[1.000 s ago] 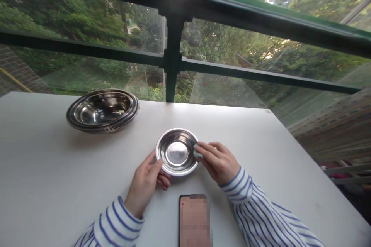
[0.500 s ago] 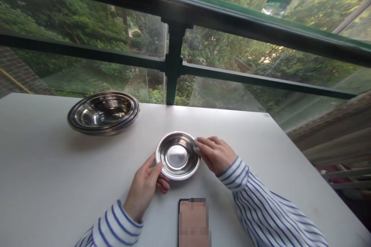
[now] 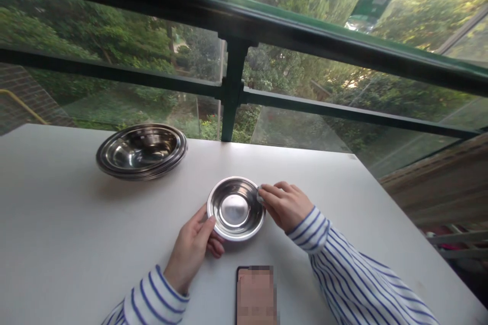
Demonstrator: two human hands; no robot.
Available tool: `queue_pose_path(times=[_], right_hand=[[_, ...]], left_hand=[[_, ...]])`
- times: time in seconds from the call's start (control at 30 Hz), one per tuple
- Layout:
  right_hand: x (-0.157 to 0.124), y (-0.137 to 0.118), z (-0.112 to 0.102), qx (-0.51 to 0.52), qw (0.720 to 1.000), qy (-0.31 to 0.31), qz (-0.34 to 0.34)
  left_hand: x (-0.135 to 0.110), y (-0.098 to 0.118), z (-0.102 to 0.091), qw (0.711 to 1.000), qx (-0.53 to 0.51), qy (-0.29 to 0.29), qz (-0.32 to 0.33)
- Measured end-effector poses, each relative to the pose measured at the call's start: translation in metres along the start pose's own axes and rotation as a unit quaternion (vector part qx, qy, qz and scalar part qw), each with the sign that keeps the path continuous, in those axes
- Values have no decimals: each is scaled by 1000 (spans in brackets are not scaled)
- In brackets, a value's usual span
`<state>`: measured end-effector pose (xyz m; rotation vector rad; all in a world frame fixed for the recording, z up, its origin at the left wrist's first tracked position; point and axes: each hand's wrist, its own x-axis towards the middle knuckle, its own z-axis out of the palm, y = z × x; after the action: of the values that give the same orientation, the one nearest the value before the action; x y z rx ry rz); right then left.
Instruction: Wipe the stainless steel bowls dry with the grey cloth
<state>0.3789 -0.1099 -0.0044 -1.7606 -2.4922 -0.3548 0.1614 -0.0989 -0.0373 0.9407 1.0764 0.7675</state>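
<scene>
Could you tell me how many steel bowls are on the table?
At least 3: one bowl between the left hand and right hand, at least two in a stack farther left; more may be hidden.

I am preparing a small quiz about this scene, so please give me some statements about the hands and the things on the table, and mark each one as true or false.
1. The left hand holds the rim of the small steel bowl. True.
2. The small steel bowl stands upside down. False: its hollow side faces up.
3. The right hand presses a pale wad of cloth against the bowl's rim. True.
4. The phone lies on the stack of steel bowls. False: it lies on the white table, apart from the stack and closer to the person.
</scene>
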Motion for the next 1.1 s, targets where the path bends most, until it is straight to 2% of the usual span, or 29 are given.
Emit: queue_pose_path(times=[0.07, 0.13, 0.3, 0.37, 0.5, 0.63, 0.7, 0.9, 0.97, 1.1], right_hand=[[17, 4, -1, 3, 999, -35, -2], [22, 4, -4, -7, 999, -48, -7], [-4, -5, -8, -38, 999, -32, -9], [-3, -5, -7, -33, 999, -43, 1], [34, -3, -2, -6, 996, -84, -7], [61, -7, 0, -6, 996, -85, -20], [56, -7, -2, -6, 996, -89, -25], [15, 4, -6, -11, 997, -75, -15], [19, 5, -3, -1, 997, -71, -28], [54, -2, 7, 24, 996, -54, -65]], left_hand=[[0, 1, 0, 1000, -4, 4, -1], [0, 1, 0, 1000, -9, 8, -2], [1, -1, -1, 1000, -5, -3, -1], [2, -1, -1, 1000, -4, -12, -2], [3, 0, -2, 1000, -2, -16, -4], [3, 0, -2, 1000, -3, -20, -2], [3, 0, -1, 1000, -4, -20, 0], [2, -1, 0, 1000, -6, -19, 0], [2, -1, -1, 1000, -1, -23, 0], [3, -1, -2, 1000, 8, -28, 4]])
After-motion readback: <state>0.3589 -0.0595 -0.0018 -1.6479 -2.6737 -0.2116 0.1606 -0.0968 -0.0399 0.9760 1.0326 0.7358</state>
